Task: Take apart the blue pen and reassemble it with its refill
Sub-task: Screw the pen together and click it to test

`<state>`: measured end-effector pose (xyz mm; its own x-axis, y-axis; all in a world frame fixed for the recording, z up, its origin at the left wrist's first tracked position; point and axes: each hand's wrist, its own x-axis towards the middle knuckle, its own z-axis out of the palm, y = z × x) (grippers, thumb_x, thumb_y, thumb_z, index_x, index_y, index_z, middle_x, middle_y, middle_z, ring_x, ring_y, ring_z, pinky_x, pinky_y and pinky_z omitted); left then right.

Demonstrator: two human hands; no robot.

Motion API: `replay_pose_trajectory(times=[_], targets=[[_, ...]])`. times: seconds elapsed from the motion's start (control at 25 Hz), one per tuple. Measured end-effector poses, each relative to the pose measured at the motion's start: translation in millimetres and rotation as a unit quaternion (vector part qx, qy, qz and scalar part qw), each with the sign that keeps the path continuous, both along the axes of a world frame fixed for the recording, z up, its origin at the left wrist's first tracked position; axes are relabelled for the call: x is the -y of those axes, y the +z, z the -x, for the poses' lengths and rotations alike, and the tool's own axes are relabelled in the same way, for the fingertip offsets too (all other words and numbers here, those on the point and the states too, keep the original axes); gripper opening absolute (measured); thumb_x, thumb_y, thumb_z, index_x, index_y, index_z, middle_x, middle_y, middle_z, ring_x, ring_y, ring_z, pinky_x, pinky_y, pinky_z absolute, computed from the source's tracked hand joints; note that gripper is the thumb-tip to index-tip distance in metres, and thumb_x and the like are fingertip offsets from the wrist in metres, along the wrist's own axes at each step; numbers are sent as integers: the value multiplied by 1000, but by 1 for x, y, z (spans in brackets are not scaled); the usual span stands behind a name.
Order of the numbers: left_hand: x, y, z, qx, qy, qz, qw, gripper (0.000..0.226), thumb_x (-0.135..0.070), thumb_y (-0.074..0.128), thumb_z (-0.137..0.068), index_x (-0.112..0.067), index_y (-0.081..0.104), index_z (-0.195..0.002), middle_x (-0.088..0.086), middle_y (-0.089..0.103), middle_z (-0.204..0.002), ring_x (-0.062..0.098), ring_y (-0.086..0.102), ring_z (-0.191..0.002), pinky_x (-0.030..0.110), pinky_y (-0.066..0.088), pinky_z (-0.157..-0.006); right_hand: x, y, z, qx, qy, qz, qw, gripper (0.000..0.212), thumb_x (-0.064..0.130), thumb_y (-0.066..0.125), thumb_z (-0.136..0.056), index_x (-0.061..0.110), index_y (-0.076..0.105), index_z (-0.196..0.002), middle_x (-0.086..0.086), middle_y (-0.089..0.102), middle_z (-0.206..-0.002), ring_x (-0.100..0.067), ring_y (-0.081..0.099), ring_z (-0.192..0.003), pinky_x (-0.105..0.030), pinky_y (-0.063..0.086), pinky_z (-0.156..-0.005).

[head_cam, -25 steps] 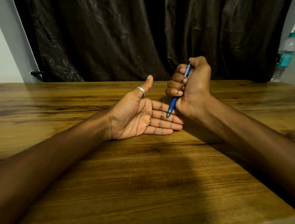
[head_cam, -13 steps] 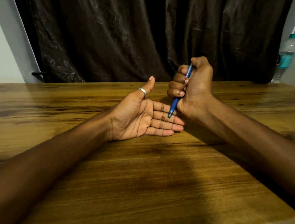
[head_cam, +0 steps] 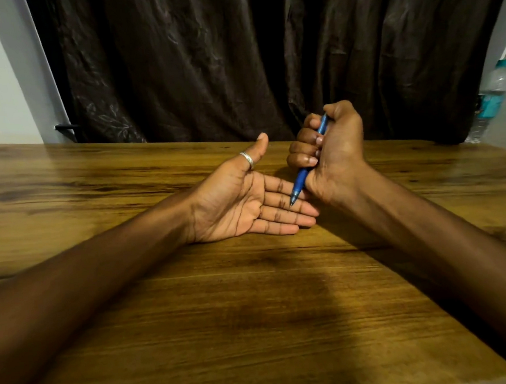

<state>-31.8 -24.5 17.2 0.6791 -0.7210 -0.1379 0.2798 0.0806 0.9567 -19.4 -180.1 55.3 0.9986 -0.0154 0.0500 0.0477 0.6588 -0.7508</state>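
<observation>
My right hand is closed in a fist around the blue pen, thumb on its top end. The pen stands tilted, and its tip points down onto the fingers of my left hand. That left hand lies palm up on the wooden table, fingers together and stretched out, holding nothing. It wears a silver ring on the thumb. Most of the pen's barrel is hidden inside the fist; only the lower grip, the tip and a short upper stretch show.
A dark curtain hangs behind the table's far edge. A clear water bottle with a teal label stands at the far right, off the table's corner. A white wall is at the left.
Both hands stay almost where they were. The pen tip has come down slightly and now rests against my left fingers.
</observation>
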Motion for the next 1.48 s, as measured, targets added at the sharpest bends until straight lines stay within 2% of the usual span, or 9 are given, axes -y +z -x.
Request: replay_pose_trajectory(times=[0.44, 0.92, 1.04, 1.16, 1.2, 1.28, 1.36, 1.48], targets=[[0, 0, 2, 2, 19, 4, 1000, 103, -80, 26, -90, 8, 51, -138, 31, 65, -131, 39, 64, -125, 44, 52, -105, -1, 1, 2, -10, -1, 21, 1000, 42, 39, 39, -96, 19, 43, -60, 8, 27, -46, -8, 19, -38, -19, 14, -36], [2, 0, 3, 14, 18, -7, 1000, 97, -76, 30, -92, 7, 52, -137, 30, 67, -129, 37, 65, -123, 42, 55, -102, -3, -1, 1, -14, -3, 29, 999, 42, 42, 41, -96, 19, 45, -61, 8, 29, -44, -7, 21, -35, -19, 18, -31], [3, -1, 6, 25, 26, -15, 999, 73, -58, 46, -93, 4, 57, -132, 28, 69, -127, 35, 67, -121, 42, 55, -101, -1, -1, 1, -15, 2, 27, 1000, 42, 43, 40, -96, 18, 45, -62, 8, 29, -43, -7, 21, -34, -19, 18, -30], [3, -4, 6, 68, 21, -28, 997, 42, -19, 59, -94, 1, 58, -131, 24, 69, -128, 32, 68, -120, 41, 54, -102, 1, 2, 0, -17, 3, 24, 1000, 41, 40, 40, -95, 18, 43, -60, 7, 28, -44, -8, 20, -34, -18, 17, -31], [2, -5, 6, 84, 11, -32, 996, 40, -6, 61, -93, 0, 57, -133, 22, 69, -130, 30, 67, -121, 39, 54, -102, 2, 2, -1, -15, 0, 22, 1000, 40, 39, 39, -95, 18, 43, -60, 7, 27, -44, -8, 19, -35, -18, 16, -32], [1, -7, 5, 110, -6, -35, 993, 51, 14, 60, -87, -3, 55, -136, 19, 69, -132, 28, 66, -123, 39, 53, -102, 4, 4, -2, -11, -8, 17, 1000, 39, 36, 38, -95, 18, 42, -61, 7, 26, -45, -8, 19, -36, -18, 15, -34], [2, -10, 4, 139, -6, -35, 990, 61, 22, 60, -81, -6, 56, -135, 17, 70, -131, 26, 67, -123, 38, 54, -101, 5, 4, -2, -11, -15, 12, 1000, 38, 35, 38, -95, 18, 42, -62, 7, 26, -46, -8, 19, -36, -18, 15, -34], [6, -14, 4, 175, 7, -37, 984, 63, 24, 62, -79, -11, 58, -131, 12, 72, -127, 23, 69, -120, 31, 59, -92, 8, 5, -2, -15, -18, 8, 1000, 38, 35, 39, -95, 18, 42, -62, 7, 26, -46, -8, 19, -37, -19, 15, -34]])
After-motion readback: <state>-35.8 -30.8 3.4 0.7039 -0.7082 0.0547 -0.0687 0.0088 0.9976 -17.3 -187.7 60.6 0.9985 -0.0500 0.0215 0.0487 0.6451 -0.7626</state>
